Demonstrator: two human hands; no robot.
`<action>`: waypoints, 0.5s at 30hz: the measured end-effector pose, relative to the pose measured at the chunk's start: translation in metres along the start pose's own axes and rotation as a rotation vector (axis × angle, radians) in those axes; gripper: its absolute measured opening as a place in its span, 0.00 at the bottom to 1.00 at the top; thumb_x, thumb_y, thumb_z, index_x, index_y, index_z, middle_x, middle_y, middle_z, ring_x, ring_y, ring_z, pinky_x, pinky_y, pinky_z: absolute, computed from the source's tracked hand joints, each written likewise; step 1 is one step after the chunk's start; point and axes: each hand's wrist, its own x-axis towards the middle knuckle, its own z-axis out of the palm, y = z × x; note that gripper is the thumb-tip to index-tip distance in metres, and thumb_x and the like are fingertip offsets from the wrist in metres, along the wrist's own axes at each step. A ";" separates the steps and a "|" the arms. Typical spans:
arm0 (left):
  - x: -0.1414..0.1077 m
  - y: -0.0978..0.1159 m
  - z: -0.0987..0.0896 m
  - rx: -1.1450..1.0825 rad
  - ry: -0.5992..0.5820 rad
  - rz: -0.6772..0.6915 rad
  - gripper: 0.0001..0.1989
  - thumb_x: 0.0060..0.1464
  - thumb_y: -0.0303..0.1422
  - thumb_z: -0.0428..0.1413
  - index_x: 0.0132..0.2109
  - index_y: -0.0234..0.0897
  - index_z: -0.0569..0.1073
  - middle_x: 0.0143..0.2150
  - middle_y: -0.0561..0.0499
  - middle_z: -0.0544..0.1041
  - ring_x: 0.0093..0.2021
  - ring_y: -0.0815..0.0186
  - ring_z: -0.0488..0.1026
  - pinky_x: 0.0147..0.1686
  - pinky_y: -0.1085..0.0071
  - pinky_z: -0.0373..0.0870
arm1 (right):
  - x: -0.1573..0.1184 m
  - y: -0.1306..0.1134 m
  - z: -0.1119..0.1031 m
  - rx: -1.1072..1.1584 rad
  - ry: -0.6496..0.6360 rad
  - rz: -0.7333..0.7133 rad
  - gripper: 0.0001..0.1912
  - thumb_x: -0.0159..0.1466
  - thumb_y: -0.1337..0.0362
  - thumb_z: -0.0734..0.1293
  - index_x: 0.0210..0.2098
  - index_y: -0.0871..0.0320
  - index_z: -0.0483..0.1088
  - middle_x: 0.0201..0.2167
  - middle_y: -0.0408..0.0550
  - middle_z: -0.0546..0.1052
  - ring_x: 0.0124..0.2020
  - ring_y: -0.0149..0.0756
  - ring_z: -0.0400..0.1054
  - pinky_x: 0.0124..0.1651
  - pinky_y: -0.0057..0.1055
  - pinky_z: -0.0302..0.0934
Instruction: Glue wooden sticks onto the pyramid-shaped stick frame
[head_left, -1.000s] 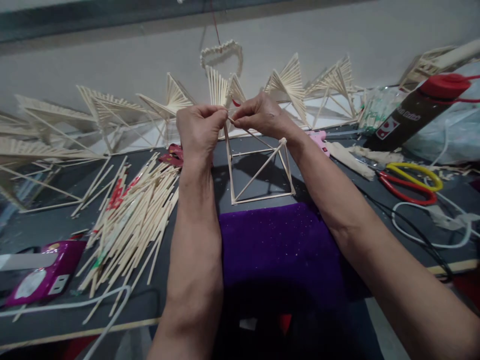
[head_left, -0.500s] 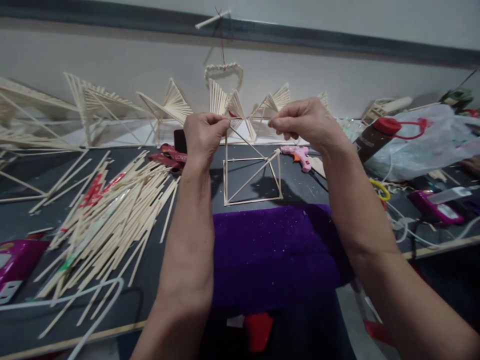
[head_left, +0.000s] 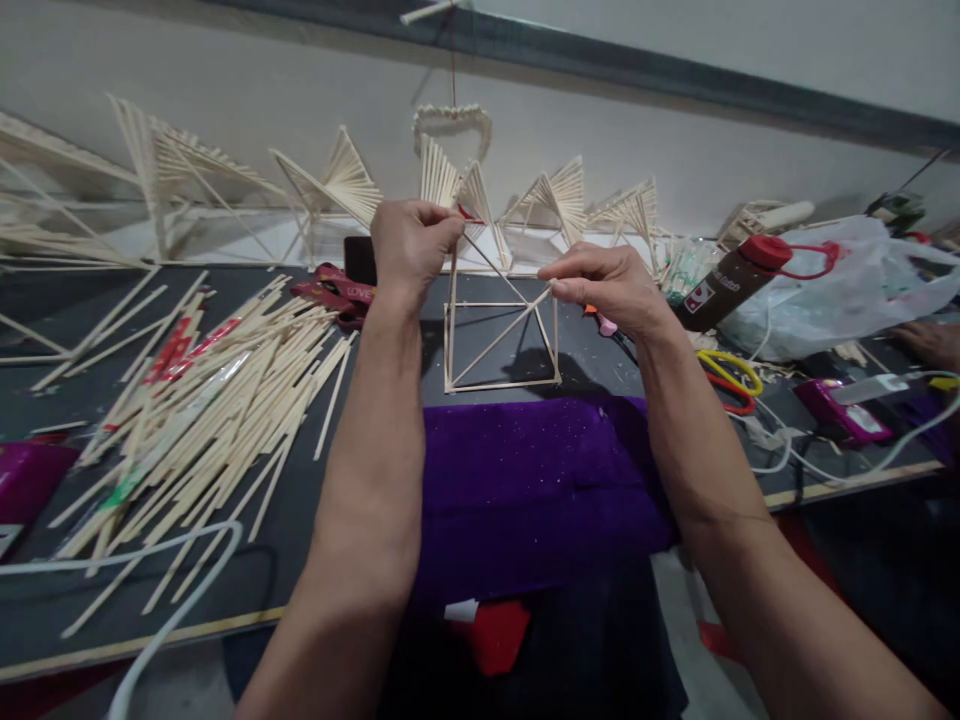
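The stick frame (head_left: pixel 502 385) stood on the desk (head_left: pixel 30 395), behind the purple cloth (head_left: pixel 525 480) at the front edge. The left hand (head_left: pixel 411 250) pinched its high tip, and the right hand (head_left: pixel 611 285) pinched its right corner.

We see a bare left hand (head_left: pixel 411 252) and a bare right hand (head_left: pixel 616 290), with bare forearms that widen toward the elbows; a fine crease crosses the right one. Over the lap we make out dark clothing (head_left: pixel 592 640), almost black with a bluish tinge. We cannot tell whether the red patch (head_left: pixel 501 638) there is part of it.
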 end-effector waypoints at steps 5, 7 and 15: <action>-0.002 0.004 -0.001 0.011 -0.036 -0.022 0.03 0.46 0.33 0.59 0.28 0.39 0.77 0.21 0.55 0.75 0.30 0.65 0.72 0.27 0.68 0.64 | 0.004 -0.002 0.000 -0.040 -0.017 0.008 0.20 0.52 0.47 0.73 0.36 0.57 0.80 0.28 0.45 0.73 0.27 0.28 0.62 0.24 0.26 0.55; -0.002 0.004 -0.001 0.012 -0.060 -0.039 0.04 0.48 0.33 0.58 0.30 0.37 0.76 0.21 0.56 0.74 0.32 0.67 0.71 0.30 0.69 0.63 | 0.005 -0.003 0.000 -0.068 -0.030 0.001 0.20 0.53 0.48 0.73 0.35 0.57 0.79 0.28 0.45 0.73 0.27 0.29 0.63 0.24 0.27 0.56; -0.004 0.008 -0.002 0.031 -0.105 -0.073 0.07 0.52 0.34 0.58 0.32 0.33 0.73 0.21 0.59 0.72 0.36 0.70 0.69 0.32 0.71 0.59 | 0.008 0.000 -0.005 -0.118 -0.037 -0.059 0.16 0.52 0.49 0.74 0.31 0.55 0.80 0.30 0.47 0.76 0.33 0.34 0.68 0.33 0.31 0.62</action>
